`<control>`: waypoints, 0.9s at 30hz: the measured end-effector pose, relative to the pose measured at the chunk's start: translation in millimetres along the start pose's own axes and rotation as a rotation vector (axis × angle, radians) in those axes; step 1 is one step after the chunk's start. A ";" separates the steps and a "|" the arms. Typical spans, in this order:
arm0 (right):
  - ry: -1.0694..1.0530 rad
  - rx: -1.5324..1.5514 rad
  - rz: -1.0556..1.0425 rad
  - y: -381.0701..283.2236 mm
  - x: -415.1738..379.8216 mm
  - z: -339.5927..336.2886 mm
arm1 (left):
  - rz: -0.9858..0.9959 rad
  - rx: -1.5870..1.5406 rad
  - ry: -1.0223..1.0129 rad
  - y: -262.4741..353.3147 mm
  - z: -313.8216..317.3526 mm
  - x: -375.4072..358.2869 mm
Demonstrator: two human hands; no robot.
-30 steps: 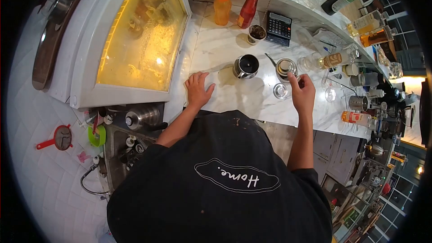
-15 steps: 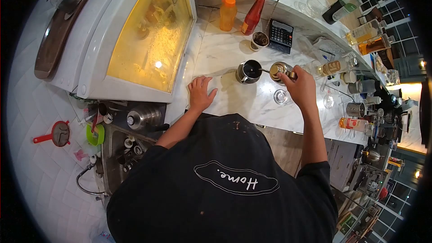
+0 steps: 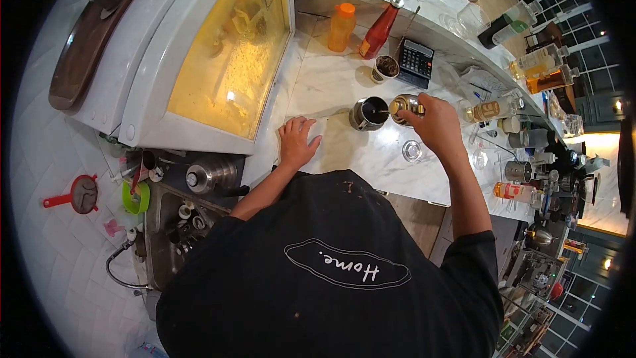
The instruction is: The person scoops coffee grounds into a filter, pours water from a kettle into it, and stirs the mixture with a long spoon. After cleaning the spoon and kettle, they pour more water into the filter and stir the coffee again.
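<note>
My right hand [image 3: 435,122] grips a small shiny metal pot [image 3: 405,107] by its side, tilted toward the left. A thin spout or stream runs from it to the mouth of a steel pitcher [image 3: 361,119], which stands on the marble counter with something dark inside. My left hand [image 3: 297,142] lies with fingers spread on the counter near its front edge, left of the pitcher, holding nothing. A paper cup [image 3: 384,69] with dark contents stands just behind the pitcher. Close below my right hand sits a small clear glass [image 3: 412,151].
Behind the cup are an orange bottle [image 3: 342,28], a red sauce bottle [image 3: 381,28] and a calculator [image 3: 416,63]. A glass-fronted display case [image 3: 228,59] borders the left. Several syrup bottles and tools crowd the right. A sink [image 3: 162,238] lies at lower left.
My right hand has brought the metal pot slightly left, closer over the pitcher. The view has shifted a little; my left hand stays on the counter.
</note>
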State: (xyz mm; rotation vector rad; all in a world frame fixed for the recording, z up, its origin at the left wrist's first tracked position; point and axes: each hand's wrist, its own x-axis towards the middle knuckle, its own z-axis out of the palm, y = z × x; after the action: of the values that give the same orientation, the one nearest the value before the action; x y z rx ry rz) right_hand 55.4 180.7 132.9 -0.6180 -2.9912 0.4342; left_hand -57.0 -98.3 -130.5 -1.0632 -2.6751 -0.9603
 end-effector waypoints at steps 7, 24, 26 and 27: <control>-0.034 -0.090 -0.072 -11.2 15.0 -5.2 | -0.003 0.004 0.004 0.7 0.1 0.8; -0.050 -0.059 -0.212 1.6 22.6 -8.2 | -0.058 0.050 0.049 1.2 7.9 -7.0; -0.066 -0.070 -0.219 5.4 21.2 -11.1 | -0.102 0.054 0.080 6.6 8.8 -12.6; -0.077 -0.073 -0.217 6.2 20.0 -13.6 | -0.127 0.062 0.084 10.4 9.8 -16.7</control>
State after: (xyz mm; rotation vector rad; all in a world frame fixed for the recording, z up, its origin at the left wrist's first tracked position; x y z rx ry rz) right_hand 40.9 197.7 144.2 -0.2814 -3.1123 0.3429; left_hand -36.5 -96.3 -138.1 -0.8313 -2.7110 -0.9145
